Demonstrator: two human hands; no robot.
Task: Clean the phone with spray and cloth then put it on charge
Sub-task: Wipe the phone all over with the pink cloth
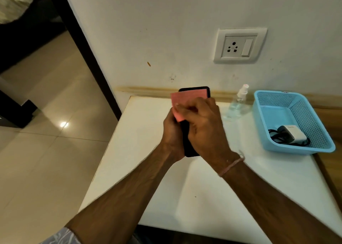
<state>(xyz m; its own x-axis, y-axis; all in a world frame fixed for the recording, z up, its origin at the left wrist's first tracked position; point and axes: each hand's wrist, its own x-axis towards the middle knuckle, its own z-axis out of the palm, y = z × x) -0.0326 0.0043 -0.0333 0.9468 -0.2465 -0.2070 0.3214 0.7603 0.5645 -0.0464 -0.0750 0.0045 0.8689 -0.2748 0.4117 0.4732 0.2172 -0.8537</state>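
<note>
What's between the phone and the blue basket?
In the head view, only the clear spray bottle stands there, upright on the white table, between the held phone and the blue basket.

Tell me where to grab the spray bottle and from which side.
Grip the spray bottle round its clear body, below the white pump head, coming from the front-left: it stands upright, the blue basket stands close on its right and the wall is behind it.

Open tabletop (140,151) left; spray bottle (237,103), basket (311,121) right
</note>
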